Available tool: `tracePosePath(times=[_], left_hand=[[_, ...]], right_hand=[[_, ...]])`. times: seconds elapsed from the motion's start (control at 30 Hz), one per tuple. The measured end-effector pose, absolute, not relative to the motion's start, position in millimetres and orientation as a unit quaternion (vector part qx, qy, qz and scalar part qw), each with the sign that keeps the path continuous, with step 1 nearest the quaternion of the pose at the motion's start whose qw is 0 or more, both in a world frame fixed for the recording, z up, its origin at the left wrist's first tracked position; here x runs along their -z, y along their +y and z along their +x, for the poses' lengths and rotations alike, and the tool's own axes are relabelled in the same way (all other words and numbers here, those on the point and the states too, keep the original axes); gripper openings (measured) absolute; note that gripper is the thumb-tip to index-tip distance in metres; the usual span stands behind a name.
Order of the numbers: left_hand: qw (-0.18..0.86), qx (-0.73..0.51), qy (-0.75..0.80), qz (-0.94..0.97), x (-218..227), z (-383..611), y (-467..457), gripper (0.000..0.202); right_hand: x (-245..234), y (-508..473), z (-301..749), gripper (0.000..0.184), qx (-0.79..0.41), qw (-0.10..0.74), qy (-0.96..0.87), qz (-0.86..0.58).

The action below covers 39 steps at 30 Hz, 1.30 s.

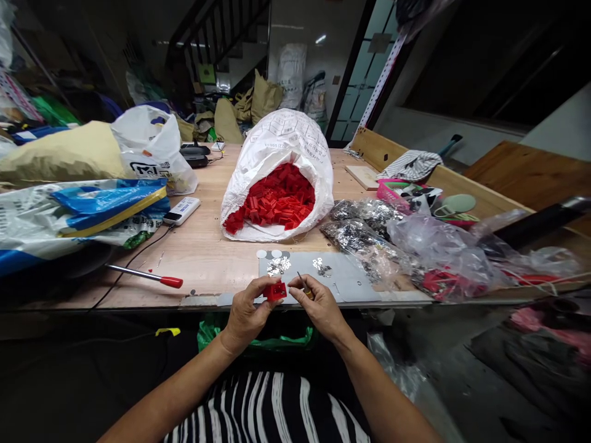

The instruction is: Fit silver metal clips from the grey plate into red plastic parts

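Between the thumb and fingers of my left hand (249, 311) is a small red plastic part (276, 291), its hollow side showing. My right hand (321, 307) is closed just right of it, pinching a thin pointed tool (305, 287) with a yellowish lower part. Whether its fingertips also hold something small, I cannot tell. Beyond the hands, a grey sheet (353, 280) carries small white pieces (279, 265) and a little heap of small metal pieces (325, 271). Behind it lies a white woven sack (295, 132), its mouth facing me, full of similar red parts (281, 200).
Clear bags of small metal pieces (355, 237) and crumpled plastic bags (429, 240) crowd the right side. At left are a red-tipped metal rod (170, 282), a white device (182, 211) with a cable, and several filled bags. A green bag (210, 332) hangs below the table edge.
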<state>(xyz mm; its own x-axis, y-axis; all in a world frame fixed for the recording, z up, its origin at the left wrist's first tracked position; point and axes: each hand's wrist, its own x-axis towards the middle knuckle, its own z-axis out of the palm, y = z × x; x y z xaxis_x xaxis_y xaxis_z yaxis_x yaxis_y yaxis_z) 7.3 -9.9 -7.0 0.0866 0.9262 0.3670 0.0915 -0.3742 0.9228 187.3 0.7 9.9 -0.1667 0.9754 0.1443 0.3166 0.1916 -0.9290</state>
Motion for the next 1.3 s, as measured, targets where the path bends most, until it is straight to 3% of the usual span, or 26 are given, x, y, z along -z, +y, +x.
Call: tracePosePath(times=[0.5, 1.0, 1.17, 1.3], left_hand=[[0.275, -0.522, 0.371, 0.717, 20.4, 14.8, -19.9, 0.036], [0.568, -0.541, 0.302, 0.542, 27.6, 4.4, -23.3, 0.03], [0.605, -0.558, 0.342, 0.453, 34.5, 2.2, -20.6, 0.03], [0.541, -0.582, 0.41, 0.448, 38.3, 0.8, -15.1, 0.03]], right_hand=[[6.9, 5.2, 187.9, 0.033, -0.605, 0.358, -0.556, -0.444], [13.0, -12.0, 187.7, 0.043, -0.774, 0.334, -0.407, -0.352], [10.6, 3.2, 183.8, 0.037, -0.717, 0.284, -0.487, -0.41], [3.3, 30.5, 186.0, 0.019, -0.458, 0.27, -0.647, -0.546]])
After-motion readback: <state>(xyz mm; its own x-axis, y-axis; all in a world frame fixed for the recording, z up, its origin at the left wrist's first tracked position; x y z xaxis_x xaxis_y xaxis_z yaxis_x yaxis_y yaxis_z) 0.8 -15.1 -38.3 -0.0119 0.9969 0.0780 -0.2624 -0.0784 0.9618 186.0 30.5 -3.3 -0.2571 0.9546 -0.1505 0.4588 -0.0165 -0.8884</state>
